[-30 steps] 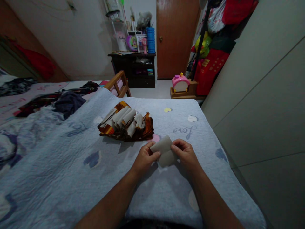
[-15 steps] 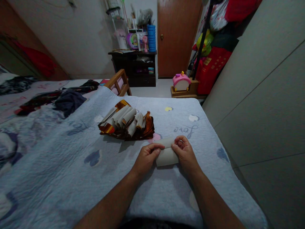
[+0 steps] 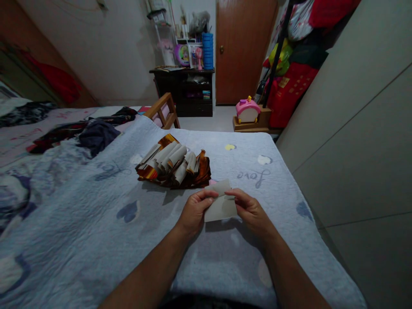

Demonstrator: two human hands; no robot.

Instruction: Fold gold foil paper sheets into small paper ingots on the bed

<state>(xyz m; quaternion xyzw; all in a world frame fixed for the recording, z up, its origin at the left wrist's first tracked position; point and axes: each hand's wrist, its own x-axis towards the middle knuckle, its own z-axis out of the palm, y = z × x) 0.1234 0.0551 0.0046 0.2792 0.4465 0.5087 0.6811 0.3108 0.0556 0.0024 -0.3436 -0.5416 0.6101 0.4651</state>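
Note:
Between my hands is a pale sheet of paper (image 3: 220,209), with a crease or fold line running across its upper part. My left hand (image 3: 196,210) pinches its left edge between thumb and fingers. At the right edge, my right hand (image 3: 252,211) has its thumb and fingers closed on the paper near the crease, the index finger lying along it. Beyond my left hand lies a pile of folded papers (image 3: 174,161), white on one side and shiny orange-brown on the other.
A light blue quilt (image 3: 144,249) with hearts covers the bed surface under my hands. Dark clothes (image 3: 98,136) lie on the left. A wooden rail (image 3: 165,110) stands at the far edge, a pink toy (image 3: 247,110) beyond it, and a pale cabinet (image 3: 363,141) along the right.
My right fingers have shifted on the paper near the crease, and the sheet is tilted a little more and slightly further left. My left hand keeps its pinch. The view has shifted slightly.

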